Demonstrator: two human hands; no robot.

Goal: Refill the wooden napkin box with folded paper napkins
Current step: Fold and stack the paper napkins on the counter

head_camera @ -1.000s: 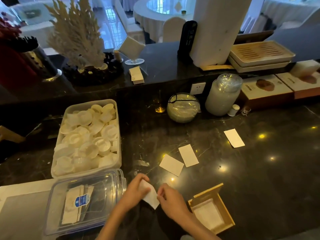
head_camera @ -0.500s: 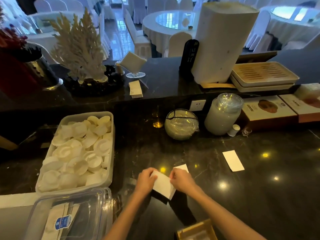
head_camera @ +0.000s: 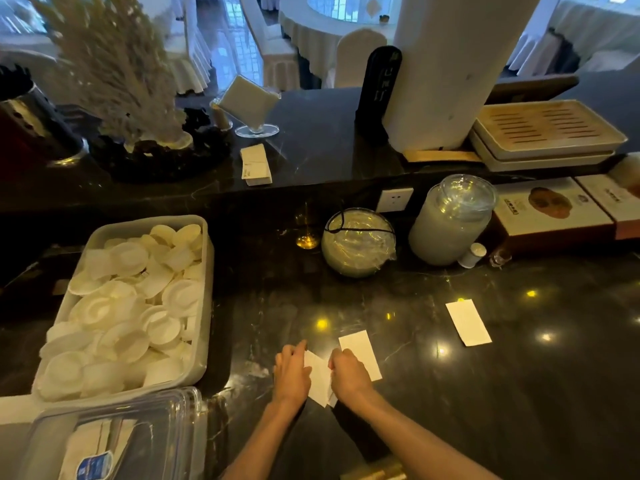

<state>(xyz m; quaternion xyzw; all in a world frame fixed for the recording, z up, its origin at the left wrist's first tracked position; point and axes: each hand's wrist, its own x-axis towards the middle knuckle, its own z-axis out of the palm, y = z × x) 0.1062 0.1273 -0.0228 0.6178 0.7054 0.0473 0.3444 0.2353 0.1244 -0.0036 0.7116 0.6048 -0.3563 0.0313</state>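
Observation:
My left hand (head_camera: 292, 374) and my right hand (head_camera: 348, 375) press side by side on a white paper napkin (head_camera: 318, 381) lying on the dark marble counter (head_camera: 519, 393). A second folded napkin (head_camera: 362, 353) lies just beyond my right hand, touching the first. A third folded napkin (head_camera: 467, 322) lies apart to the right. Only a sliver of the wooden napkin box (head_camera: 375, 472) shows at the bottom edge, near my right forearm.
A grey tub of white paper cups (head_camera: 204, 306) stands at the left, a clear lidded container (head_camera: 114, 438) in front of it. Behind are a wrapped glass bowl (head_camera: 358, 242), a covered jar (head_camera: 450, 220), printed boxes (head_camera: 550, 209) and a raised ledge with stacked trays (head_camera: 547, 133).
Both hands carried the napkin forward from near my body and set it down on the counter beside the folded ones. The view tilted up, so the wooden box slid almost out of frame.

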